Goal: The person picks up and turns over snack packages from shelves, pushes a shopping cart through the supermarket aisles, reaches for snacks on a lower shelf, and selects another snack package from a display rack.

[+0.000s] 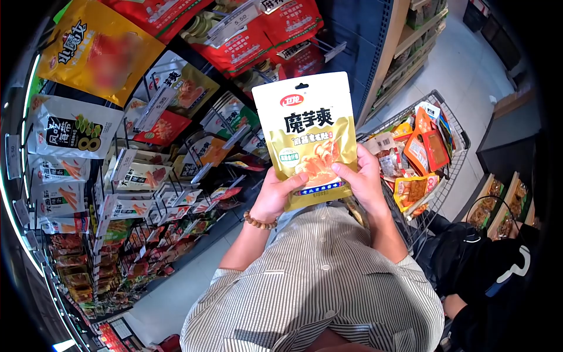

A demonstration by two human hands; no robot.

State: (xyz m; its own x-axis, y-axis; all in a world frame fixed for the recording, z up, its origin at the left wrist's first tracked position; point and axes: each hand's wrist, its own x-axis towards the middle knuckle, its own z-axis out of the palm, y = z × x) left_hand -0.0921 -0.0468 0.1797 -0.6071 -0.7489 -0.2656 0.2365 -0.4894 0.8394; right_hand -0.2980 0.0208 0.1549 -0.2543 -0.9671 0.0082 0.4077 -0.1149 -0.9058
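Note:
A white and gold snack bag (306,138) is held upright in front of my chest, its printed front facing me. My left hand (280,190) grips its lower left edge, thumb on the front and fingers mostly hidden behind. On the lower right edge, my right hand (365,179) holds the same bag, with the thumb pressed on the front. A beaded bracelet (260,221) circles my left wrist.
Racks of hanging snack bags (141,176) fill the left side. A shopping cart (454,123) with several packages stands at the right, beside a person in dark clothing (484,276). Shelves (404,44) rise at the upper right.

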